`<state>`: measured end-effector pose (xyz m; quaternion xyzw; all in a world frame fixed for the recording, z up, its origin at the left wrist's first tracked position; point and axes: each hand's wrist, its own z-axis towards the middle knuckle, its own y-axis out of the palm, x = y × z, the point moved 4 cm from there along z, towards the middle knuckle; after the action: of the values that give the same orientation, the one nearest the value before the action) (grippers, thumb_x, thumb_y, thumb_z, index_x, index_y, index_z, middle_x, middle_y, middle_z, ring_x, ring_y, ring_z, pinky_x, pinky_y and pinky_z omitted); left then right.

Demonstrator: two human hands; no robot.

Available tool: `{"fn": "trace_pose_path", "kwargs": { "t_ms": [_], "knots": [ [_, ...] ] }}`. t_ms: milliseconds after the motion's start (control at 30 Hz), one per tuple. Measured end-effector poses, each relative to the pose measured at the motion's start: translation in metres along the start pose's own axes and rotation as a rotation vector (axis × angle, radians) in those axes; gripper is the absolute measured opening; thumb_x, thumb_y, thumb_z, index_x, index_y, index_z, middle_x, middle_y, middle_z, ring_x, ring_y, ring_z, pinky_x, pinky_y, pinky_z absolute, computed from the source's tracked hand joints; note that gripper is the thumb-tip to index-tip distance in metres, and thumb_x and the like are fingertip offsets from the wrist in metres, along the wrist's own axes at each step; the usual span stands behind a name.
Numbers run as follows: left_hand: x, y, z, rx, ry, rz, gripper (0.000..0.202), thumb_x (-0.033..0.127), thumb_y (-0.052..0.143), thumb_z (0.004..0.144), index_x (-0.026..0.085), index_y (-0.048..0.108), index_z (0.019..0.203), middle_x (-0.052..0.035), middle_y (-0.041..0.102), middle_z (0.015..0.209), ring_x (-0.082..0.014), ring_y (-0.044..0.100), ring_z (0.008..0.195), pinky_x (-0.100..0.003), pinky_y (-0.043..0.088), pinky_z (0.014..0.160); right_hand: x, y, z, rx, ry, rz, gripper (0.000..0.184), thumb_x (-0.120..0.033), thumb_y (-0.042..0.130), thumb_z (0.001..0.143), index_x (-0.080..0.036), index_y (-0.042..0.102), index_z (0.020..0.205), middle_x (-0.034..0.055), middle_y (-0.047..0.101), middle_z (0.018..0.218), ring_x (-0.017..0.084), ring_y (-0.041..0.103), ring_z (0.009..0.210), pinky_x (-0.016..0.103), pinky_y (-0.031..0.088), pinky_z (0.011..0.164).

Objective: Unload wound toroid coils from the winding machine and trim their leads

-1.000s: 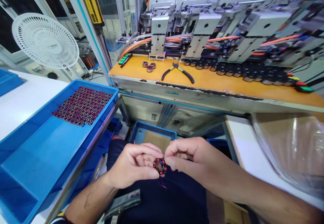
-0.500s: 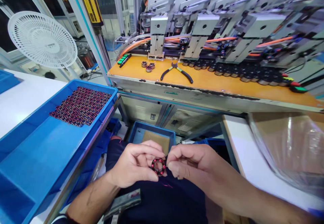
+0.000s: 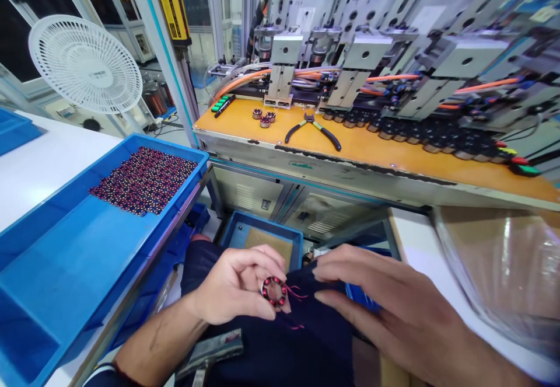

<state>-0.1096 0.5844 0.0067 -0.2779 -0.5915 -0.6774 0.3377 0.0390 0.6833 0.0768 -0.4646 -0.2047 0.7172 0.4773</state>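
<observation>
My left hand (image 3: pixel 236 285) pinches a small ring-shaped wound coil part (image 3: pixel 274 291) with red windings, held over my lap; thin red wire ends stick out to its right. My right hand (image 3: pixel 389 305) is off the part, a little to its right, with the fingers stretched out and apart, holding nothing. A blue tray (image 3: pixel 65 258) on the left carries a dense patch of several similar red coil parts (image 3: pixel 144 180).
An orange workbench (image 3: pixel 376 145) lies ahead under a winding machine (image 3: pixel 371 42), with pliers (image 3: pixel 312 128) and three coil parts (image 3: pixel 263 117) on it. A white fan (image 3: pixel 85 66) stands at left. A small blue bin (image 3: pixel 262 238) sits below. A plastic-lined box (image 3: pixel 503 258) is at right.
My right hand has let go of the coil part and pulled away to the right, opening its fingers. My left hand still holds the part, whose wire ends now hang free.
</observation>
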Motion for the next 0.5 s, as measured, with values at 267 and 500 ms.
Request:
{"fn": "trace_pose_path", "kwargs": {
  "t_ms": [267, 500],
  "knots": [
    [-0.012, 0.004, 0.005, -0.053, -0.112, -0.167, 0.033, 0.013, 0.088, 0.063, 0.014, 0.076, 0.093, -0.0026, 0.064, 0.097, -0.011, 0.073, 0.069, -0.018, 0.059, 0.065, -0.016, 0.007, 0.012, 0.098, -0.259, -0.077, 0.016, -0.022, 0.045, 0.105, -0.018, 0.058, 0.097, 0.0017, 0.07, 0.083, 0.011, 0.065, 0.074, 0.024, 0.051, 0.067],
    [-0.011, 0.003, 0.005, -0.04, -0.118, -0.19, 0.033, 0.014, 0.089, 0.062, 0.013, 0.077, 0.092, -0.003, 0.066, 0.094, -0.0103, 0.073, 0.067, -0.017, 0.059, 0.065, -0.013, 0.008, 0.012, 0.137, -0.251, -0.045, 0.018, -0.025, 0.047, 0.104, -0.017, 0.061, 0.096, 0.001, 0.07, 0.082, 0.008, 0.064, 0.077, 0.021, 0.05, 0.071]
  ]
}}
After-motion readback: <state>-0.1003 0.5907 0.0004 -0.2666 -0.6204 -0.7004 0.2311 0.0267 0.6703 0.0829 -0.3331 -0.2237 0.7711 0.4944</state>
